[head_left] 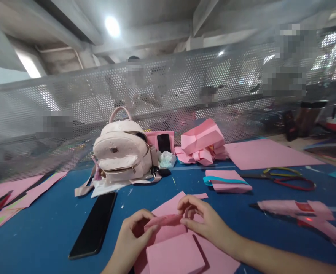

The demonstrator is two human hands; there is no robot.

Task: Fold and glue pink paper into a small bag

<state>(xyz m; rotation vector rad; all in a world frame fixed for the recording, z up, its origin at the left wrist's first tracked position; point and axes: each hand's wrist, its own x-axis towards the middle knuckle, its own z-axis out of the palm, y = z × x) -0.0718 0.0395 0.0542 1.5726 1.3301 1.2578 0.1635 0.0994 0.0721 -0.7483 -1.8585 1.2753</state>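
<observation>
Both hands are at a folded piece of pink paper point(169, 230) near the front of the blue table. Its left end is pinched between the thumb and fingers of my left hand point(135, 234). At the other end, my right hand point(203, 220) grips the paper with thumb and curled fingers. Just in front of it lies a flat, folded pink paper rectangle point(175, 254). A larger pink sheet point(220, 257) is spread beneath both pieces and partly covered by them. A narrow pink strip point(200, 196) pokes out beyond my right fingers.
A black phone point(95, 224) lies left, a pink glue gun point(299, 211) right. Scissors point(287, 178) and a pink folded paper with blue band point(227, 182) lie behind. Farther back: a pale backpack point(122, 148), folded pink papers point(202, 140) and a perforated metal partition point(168, 83).
</observation>
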